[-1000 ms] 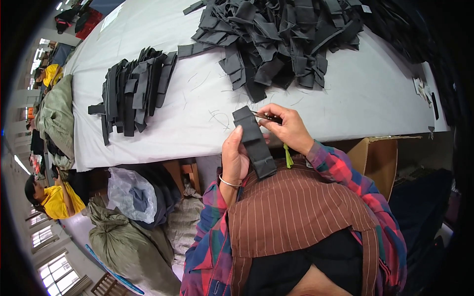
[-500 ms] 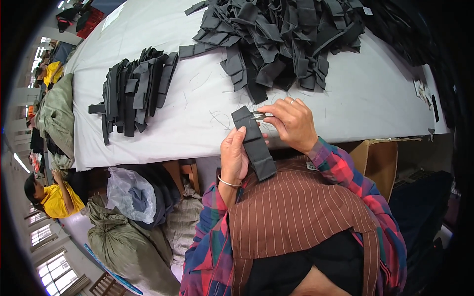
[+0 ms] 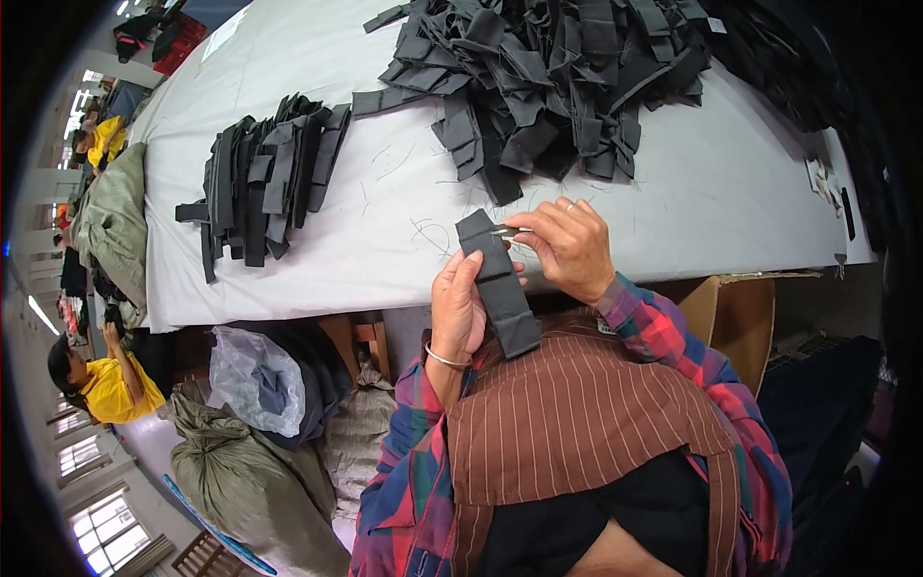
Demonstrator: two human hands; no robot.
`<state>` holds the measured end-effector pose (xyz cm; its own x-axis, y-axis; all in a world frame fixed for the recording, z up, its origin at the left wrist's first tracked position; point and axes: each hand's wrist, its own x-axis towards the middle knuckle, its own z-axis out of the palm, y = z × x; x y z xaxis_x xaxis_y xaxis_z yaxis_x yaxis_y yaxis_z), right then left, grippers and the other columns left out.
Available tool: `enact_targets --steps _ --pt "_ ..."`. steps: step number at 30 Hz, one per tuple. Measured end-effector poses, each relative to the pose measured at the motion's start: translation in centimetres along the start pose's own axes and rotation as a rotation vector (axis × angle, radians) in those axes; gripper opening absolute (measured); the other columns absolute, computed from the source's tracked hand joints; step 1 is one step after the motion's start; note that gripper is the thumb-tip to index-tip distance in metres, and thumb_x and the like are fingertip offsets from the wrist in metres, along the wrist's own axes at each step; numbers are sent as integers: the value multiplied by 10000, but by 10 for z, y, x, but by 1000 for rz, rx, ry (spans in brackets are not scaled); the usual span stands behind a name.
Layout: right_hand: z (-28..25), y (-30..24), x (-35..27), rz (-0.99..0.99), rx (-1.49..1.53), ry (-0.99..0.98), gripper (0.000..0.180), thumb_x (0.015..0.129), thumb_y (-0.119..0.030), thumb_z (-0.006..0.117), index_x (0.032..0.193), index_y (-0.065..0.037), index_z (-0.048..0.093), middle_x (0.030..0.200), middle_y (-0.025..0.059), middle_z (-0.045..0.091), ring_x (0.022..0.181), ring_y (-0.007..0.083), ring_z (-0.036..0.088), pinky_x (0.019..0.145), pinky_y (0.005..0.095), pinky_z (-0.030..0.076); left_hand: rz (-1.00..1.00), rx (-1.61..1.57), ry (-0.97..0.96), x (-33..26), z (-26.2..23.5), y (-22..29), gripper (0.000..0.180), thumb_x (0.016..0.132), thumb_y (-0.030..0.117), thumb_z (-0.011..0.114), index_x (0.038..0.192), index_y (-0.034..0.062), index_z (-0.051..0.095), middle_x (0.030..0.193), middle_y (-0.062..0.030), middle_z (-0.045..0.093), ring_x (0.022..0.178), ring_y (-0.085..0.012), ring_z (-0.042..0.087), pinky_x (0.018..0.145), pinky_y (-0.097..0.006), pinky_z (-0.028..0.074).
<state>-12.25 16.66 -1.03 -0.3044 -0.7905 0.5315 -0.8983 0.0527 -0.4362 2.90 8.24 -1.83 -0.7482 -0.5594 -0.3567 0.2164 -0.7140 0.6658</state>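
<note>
My left hand (image 3: 459, 310) grips a dark grey fabric strip (image 3: 504, 298) by its edge, thumb on top, holding it at a slant over the table's front edge. Pinched in my right hand (image 3: 569, 245) is a small pair of metal tweezers or thread snips (image 3: 510, 231); which of the two I cannot make out. Its tip touches the strip near the upper end, at a crosswise seam. Beyond my hands lies a large heap of similar dark strips (image 3: 548, 87). A smaller, neater pile of strips (image 3: 260, 183) lies to the left.
Loose thread ends (image 3: 428, 231) are scattered on the white-covered table (image 3: 385, 279). Below the table stand a cardboard box (image 3: 731, 322) at right, and a clear plastic bag (image 3: 255, 380) and a tied sack (image 3: 240, 471) at left. A person in yellow (image 3: 120, 389) sits farther left.
The tool in my right hand now lies flatter against the strip, its tip at the seam. Both hands have otherwise hardly moved.
</note>
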Motion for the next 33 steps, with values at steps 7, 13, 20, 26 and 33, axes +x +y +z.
enact_targets --steps 7,13,20,26,33 --pt "-2 6 -2 94 170 -5 179 746 -175 708 919 -151 664 779 -24 618 715 177 560 610 309 398 18 2 9 -3 -1 2 282 952 118 457 1161 -65 511 1071 -151 618 890 -264 655 749 -383 577" --pt "-7 -12 8 143 494 -179 275 704 -131 745 962 -83 662 769 50 615 745 224 594 676 311 477 27 -13 -13 2 -6 3 313 953 95 442 1249 -5 452 1074 -161 608 904 -248 645 771 -391 569" --pt "9 3 7 238 496 -223 156 736 5 640 887 -35 633 744 70 625 647 186 599 595 281 468 -16 -72 -65 3 -4 7 335 971 197 473 1268 45 440 1075 -161 606 928 -265 643 798 -393 559" --pt "15 5 22 496 633 -146 149 803 -95 687 900 -8 617 773 45 634 680 142 578 620 261 450 -23 135 6 8 -13 9 208 938 210 577 1040 29 577 931 -38 631 775 -101 607 657 -252 517" --pt "-21 -13 -5 132 313 -224 180 771 -203 706 910 -98 660 780 37 618 679 197 568 620 324 421 21 252 164 9 -27 13 73 887 145 641 914 77 639 792 55 613 641 3 528 498 -157 392"
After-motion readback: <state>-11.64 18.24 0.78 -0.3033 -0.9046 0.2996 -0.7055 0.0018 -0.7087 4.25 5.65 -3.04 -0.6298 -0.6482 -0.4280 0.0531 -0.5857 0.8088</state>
